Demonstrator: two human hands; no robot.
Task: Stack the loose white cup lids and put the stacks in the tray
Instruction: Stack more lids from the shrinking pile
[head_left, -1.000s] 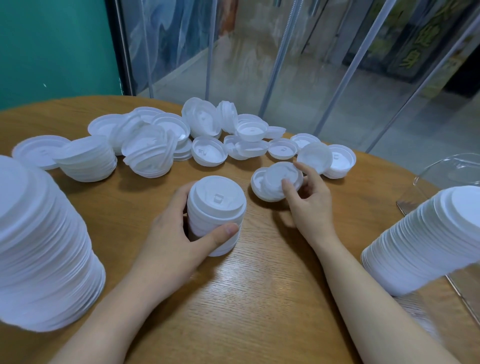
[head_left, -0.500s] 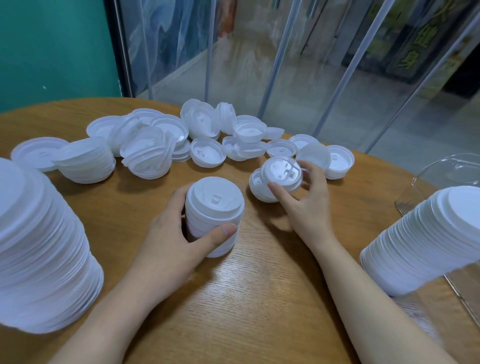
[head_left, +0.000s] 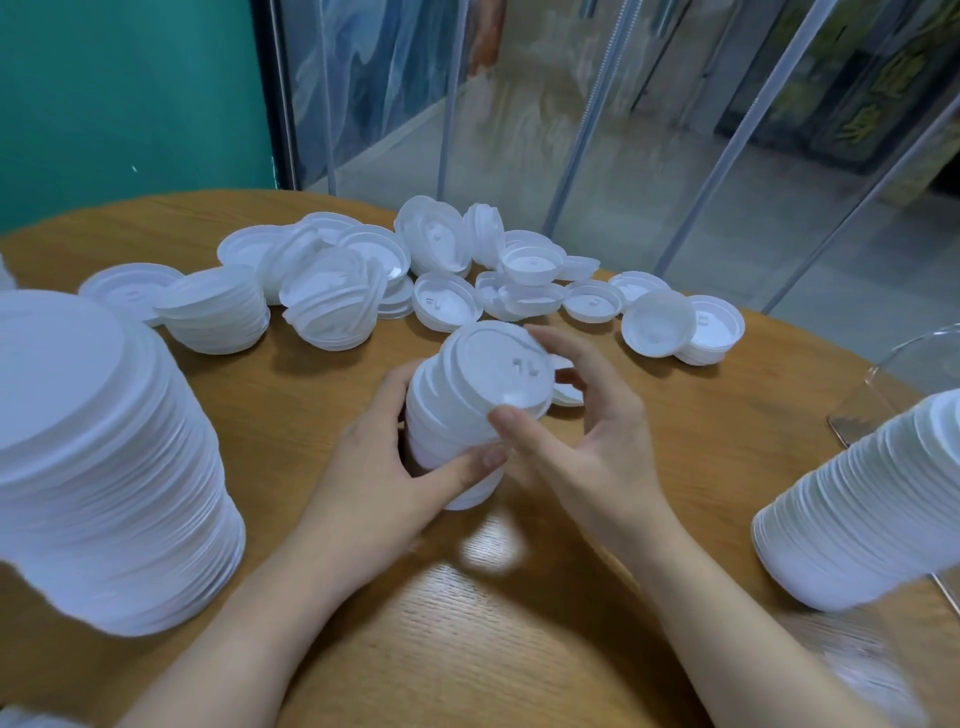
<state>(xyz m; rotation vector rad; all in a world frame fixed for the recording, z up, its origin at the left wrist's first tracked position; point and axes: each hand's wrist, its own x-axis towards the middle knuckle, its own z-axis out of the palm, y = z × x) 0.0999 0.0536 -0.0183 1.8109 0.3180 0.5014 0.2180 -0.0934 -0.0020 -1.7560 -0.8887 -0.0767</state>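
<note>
A short stack of white cup lids (head_left: 457, 415) stands at the middle of the round wooden table (head_left: 519, 649). My left hand (head_left: 384, 478) grips its lower part, thumb across the front. A single lid (head_left: 498, 364) lies tilted on top of the stack, and my right hand (head_left: 576, 431) holds this top lid between thumb and fingers. Another loose lid (head_left: 566, 392) peeks out behind my right fingers. Several loose lids (head_left: 447, 301) are scattered behind. The clear tray (head_left: 914, 369) sits at the right edge, holding a long leaning stack (head_left: 872, 509).
A tall lid stack (head_left: 98, 467) rises at the near left. A smaller stack (head_left: 218, 312) and a messy pile (head_left: 332, 301) lie at the back left. Two lids (head_left: 680, 327) rest at the back right. Glass panels and a green wall stand behind the table.
My right hand lifted a lid from the table on the right and carried it left onto the stack in my left hand. The stack now tilts toward the right.
</note>
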